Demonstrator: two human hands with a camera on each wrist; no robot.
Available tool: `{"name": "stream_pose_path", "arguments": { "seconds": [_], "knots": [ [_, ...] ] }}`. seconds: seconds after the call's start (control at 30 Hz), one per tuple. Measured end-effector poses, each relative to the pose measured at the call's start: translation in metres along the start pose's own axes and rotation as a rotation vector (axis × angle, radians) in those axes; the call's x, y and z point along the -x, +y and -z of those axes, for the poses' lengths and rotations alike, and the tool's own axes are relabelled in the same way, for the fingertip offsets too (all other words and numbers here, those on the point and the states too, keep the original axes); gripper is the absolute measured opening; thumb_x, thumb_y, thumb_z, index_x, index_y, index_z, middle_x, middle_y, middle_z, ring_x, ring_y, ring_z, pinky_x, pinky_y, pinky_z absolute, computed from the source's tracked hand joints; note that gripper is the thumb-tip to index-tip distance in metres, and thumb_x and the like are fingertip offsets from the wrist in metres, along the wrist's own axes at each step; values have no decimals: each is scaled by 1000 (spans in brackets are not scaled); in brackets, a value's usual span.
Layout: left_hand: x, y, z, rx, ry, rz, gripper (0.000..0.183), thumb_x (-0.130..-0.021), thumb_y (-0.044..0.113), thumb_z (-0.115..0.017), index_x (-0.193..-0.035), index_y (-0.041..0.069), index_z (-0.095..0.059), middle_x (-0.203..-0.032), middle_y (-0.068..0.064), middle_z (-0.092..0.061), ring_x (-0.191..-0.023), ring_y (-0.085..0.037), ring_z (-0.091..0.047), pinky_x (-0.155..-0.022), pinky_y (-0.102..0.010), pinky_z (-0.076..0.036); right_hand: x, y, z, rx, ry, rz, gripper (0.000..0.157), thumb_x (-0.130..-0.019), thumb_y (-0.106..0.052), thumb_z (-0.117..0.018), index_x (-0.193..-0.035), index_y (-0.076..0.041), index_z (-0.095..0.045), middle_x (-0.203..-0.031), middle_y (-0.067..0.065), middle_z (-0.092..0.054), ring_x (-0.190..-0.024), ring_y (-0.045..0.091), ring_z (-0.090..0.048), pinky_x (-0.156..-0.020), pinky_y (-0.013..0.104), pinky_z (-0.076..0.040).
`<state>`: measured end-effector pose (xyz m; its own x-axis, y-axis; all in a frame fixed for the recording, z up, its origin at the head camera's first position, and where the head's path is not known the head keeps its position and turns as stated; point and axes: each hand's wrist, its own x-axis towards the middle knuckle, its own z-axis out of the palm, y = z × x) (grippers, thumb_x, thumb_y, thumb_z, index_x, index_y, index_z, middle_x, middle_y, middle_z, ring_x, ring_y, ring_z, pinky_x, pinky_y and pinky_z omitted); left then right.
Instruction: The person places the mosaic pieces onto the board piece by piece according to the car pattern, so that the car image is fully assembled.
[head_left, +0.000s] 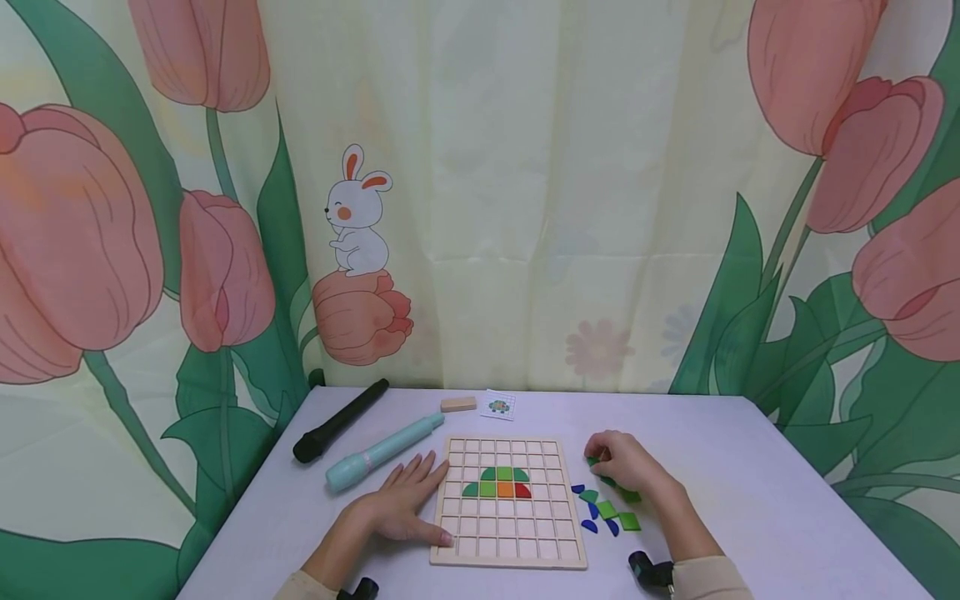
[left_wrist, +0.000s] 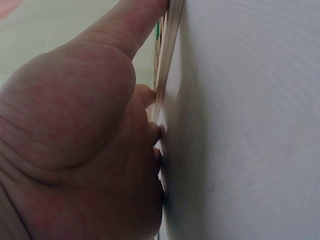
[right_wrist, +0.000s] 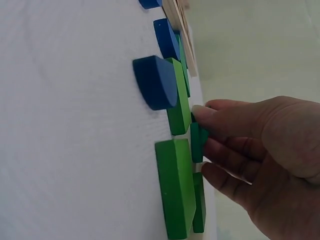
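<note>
A wooden grid board [head_left: 508, 527] lies on the table with dark green, light green, orange and red pieces in its middle cells. My left hand [head_left: 401, 504] is spread at the board's left edge, thumb resting on the near left corner and fingertips by the frame. In the left wrist view, the left hand [left_wrist: 85, 125] shows its palm, with the thumb against the wooden edge. To the board's right, my right hand [head_left: 626, 461] pinches a dark green piece [head_left: 592, 461] between thumb and fingers, low over loose pieces. The right wrist view shows another dark green piece [right_wrist: 197, 143] just below the fingertips.
Several blue pieces [head_left: 589, 526] and light green squares [head_left: 629, 522] lie right of the board. A black microphone [head_left: 341, 422] and a mint-green tube-shaped object [head_left: 385, 452] are at the left. Behind the board are a small wooden block [head_left: 458, 404] and a picture card [head_left: 497, 406].
</note>
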<state>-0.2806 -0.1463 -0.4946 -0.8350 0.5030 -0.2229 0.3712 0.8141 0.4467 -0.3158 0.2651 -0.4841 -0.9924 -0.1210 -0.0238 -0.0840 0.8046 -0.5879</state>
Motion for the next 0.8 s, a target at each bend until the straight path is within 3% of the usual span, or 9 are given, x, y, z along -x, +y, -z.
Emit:
{"name": "stream_pose_path", "arguments": {
  "seconds": [0.27,0.5,0.8],
  "knots": [
    [0,-2,-2,-3,1,-12,122,-77,78,-74,-168,17,-20,-176,-15,-7,-163,-37,-3,-129,-62,-6,3,-7,1,-21,19,23,17,-87,2,-79,-90,-12,-70,-82,2,-61,-80,17,-55,-69,30,-47],
    [1,-2,-1,-7,-3,-9,123,-76,78,-74,-168,17,-19,-176,-15,-7,-163,-37,-3,-129,-63,-6,4,-11,2,-74,13,36,16,-88,1,-78,-89,-13,-71,-82,0,-63,-80,17,-57,-71,30,-48],
    [0,-2,-1,-17,3,-4,123,-76,78,-74,-168,17,-20,-176,-15,-7,-163,-37,-4,-129,-63,-7,2,-20,4,-145,-10,155,10,-91,-6,-79,-99,-10,-72,-87,-2,-67,-82,16,-59,-72,24,-53]
  ]
}}
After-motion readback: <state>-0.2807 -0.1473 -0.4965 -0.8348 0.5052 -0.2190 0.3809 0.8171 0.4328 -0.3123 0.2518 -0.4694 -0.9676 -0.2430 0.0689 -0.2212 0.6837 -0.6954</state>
